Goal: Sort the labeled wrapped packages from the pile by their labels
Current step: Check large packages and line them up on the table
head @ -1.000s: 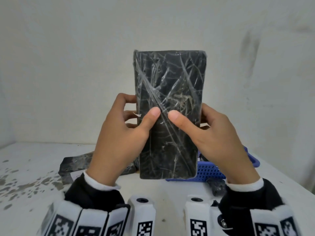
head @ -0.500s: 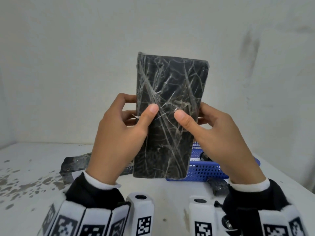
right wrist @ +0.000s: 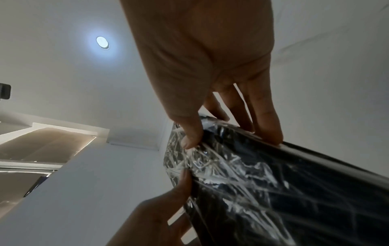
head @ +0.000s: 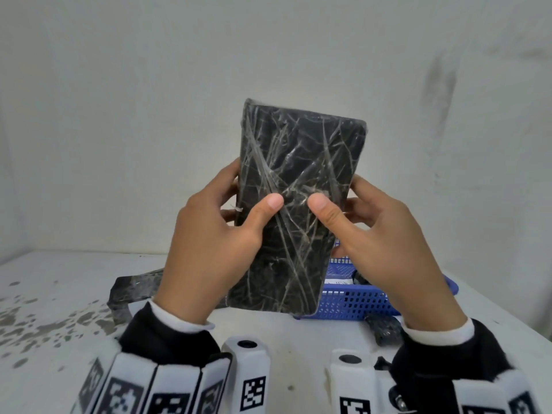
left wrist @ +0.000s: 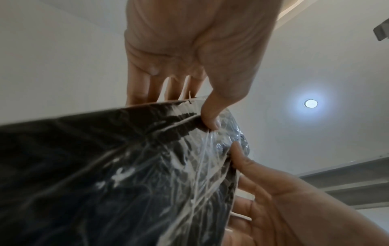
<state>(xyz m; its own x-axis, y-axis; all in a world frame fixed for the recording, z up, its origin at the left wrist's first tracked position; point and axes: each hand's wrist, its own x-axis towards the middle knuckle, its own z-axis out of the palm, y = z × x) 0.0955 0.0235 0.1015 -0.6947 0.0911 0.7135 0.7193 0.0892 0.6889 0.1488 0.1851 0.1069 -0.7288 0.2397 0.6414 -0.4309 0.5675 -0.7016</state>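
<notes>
I hold a black package (head: 298,162) wrapped in crinkled clear film upright in front of me, above the table, its top leaning to the right. My left hand (head: 215,240) grips its left edge and my right hand (head: 385,240) its right edge. Both thumbs press on the near face, and the fingers are behind it. No label shows on this face. The left wrist view shows the left hand (left wrist: 189,50) pinching the package (left wrist: 126,174). The right wrist view shows the right hand (right wrist: 200,58) doing the same on the package (right wrist: 273,183).
A blue slotted basket (head: 358,300) stands on the white table (head: 59,294) behind the package, to the right. Another dark wrapped package (head: 134,288) lies at the left. A small dark wrapped one (head: 383,327) sits in front of the basket. A wall stands close behind.
The package has tilted clockwise, its top leaning right and its bottom swinging left. Both hands keep their hold, and the thumbs have shifted slightly on the near face.
</notes>
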